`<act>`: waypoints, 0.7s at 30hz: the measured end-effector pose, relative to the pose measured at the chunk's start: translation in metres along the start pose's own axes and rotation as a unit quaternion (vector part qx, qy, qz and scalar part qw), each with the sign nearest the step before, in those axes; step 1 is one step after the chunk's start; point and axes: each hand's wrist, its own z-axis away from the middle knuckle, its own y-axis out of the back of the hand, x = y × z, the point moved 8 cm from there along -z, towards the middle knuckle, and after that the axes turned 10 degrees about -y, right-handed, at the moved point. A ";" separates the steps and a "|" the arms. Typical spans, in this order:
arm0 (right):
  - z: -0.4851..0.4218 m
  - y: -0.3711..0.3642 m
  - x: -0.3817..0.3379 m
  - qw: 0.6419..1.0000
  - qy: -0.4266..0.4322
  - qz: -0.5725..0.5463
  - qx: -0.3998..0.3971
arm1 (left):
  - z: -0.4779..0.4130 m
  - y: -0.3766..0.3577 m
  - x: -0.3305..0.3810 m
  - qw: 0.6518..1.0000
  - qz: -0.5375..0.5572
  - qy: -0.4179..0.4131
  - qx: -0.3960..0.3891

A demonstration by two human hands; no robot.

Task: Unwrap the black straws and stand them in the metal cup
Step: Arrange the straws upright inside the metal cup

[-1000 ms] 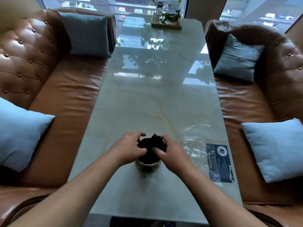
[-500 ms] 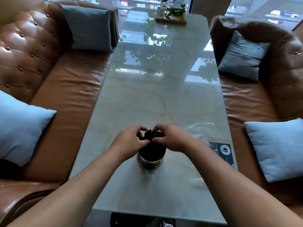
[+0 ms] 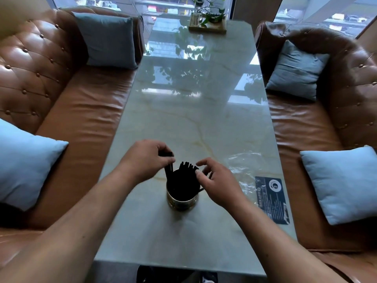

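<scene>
A metal cup (image 3: 182, 202) stands on the marble table (image 3: 193, 123) near its front edge. Several black straws (image 3: 184, 176) stand upright inside it, their tips fanned out above the rim. My left hand (image 3: 145, 158) is at the cup's left rim, fingers pinched on a few straws at that side. My right hand (image 3: 219, 180) hovers at the cup's right, fingers spread, fingertips at the straw tips without closing on them. The empty clear plastic wrapper (image 3: 244, 170) with its dark label (image 3: 272, 199) lies flat on the table to the right.
Brown leather sofas line both long sides of the table, the left sofa (image 3: 61, 111) and the right sofa (image 3: 326, 127), each with blue cushions. A wooden tray with a potted plant (image 3: 208, 19) sits at the table's far end by the window.
Both hands were bunched together over the straw tips; now they have drawn apart. The left keeps a few straws pinched, the right has opened, and the straws have spread in the cup.
</scene>
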 end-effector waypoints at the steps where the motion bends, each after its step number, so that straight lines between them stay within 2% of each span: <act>1: 0.000 0.004 -0.002 1.000 0.004 -0.006 0.007 | -0.003 0.015 0.005 1.000 0.012 0.000 0.003; 3: 0.002 0.017 -0.006 0.999 0.010 -0.026 0.037 | -0.006 0.050 0.010 0.997 0.069 0.006 0.039; 5: 0.005 0.033 -0.008 0.995 0.018 -0.056 0.086 | -0.003 0.085 0.009 0.977 0.172 0.008 0.127; 7: 0.009 0.044 -0.010 0.989 0.020 -0.101 0.110 | 0.004 0.104 0.001 0.922 0.316 0.019 0.224; 8: 0.009 0.043 -0.010 0.986 0.011 -0.143 0.087 | 0.007 0.103 -0.003 0.885 0.391 0.032 0.251; 10: 0.007 0.023 -0.014 0.963 -0.041 -0.260 -0.050 | 0.012 0.081 -0.009 0.809 0.523 0.067 0.260; 11: 0.009 0.008 -0.020 0.934 -0.074 -0.318 -0.145 | 0.014 0.064 -0.011 0.776 0.573 0.084 0.249; 13: 0.017 -0.014 -0.038 0.877 -0.108 -0.374 -0.282 | 0.019 0.029 -0.009 0.738 0.631 0.116 0.206; 15: 0.016 -0.015 -0.053 0.838 -0.115 -0.432 -0.313 | 0.026 -0.006 -0.005 0.732 0.648 0.146 0.155; 17: 0.004 0.002 -0.057 0.825 -0.115 -0.499 -0.240 | 0.033 -0.035 -0.003 0.736 0.645 0.169 0.113; 19: -0.007 0.025 -0.055 0.872 -0.089 -0.463 -0.134 | 0.038 -0.056 -0.003 0.744 0.637 0.184 0.081; 21: -0.010 0.042 -0.055 0.924 -0.046 -0.374 -0.069 | 0.041 -0.068 -0.006 0.772 0.607 0.182 0.041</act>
